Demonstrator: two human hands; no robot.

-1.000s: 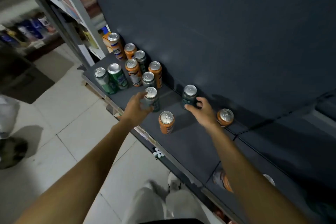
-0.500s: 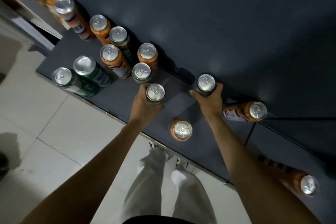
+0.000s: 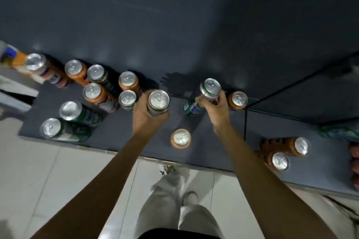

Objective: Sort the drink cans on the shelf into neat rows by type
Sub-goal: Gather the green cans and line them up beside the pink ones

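Note:
I look straight down at a dark grey shelf (image 3: pixel 120 134) with many drink cans. My left hand (image 3: pixel 144 116) grips a dark green can (image 3: pixel 158 101) near the shelf's middle. To its right my right hand (image 3: pixel 215 108) holds another green can (image 3: pixel 206 93), tilted and lifted. A lone orange can (image 3: pixel 181 138) stands near the front edge between my arms. At the left stand several orange cans (image 3: pixel 97 95) mixed with green cans (image 3: pixel 77 112). One orange can (image 3: pixel 238 100) stands by the back wall right of my right hand.
Two more orange cans (image 3: pixel 287 151) stand on the neighbouring shelf section at the right, with a green can (image 3: pixel 338 132) lying beyond them. The dark back wall (image 3: pixel 174 25) rises behind the cans. Below the shelf edge are pale floor tiles (image 3: pixel 48 180) and my legs.
Both hands have raised their green cans, and the right one now tilts. The camera has swung further over the shelf, bringing more of the right section into view.

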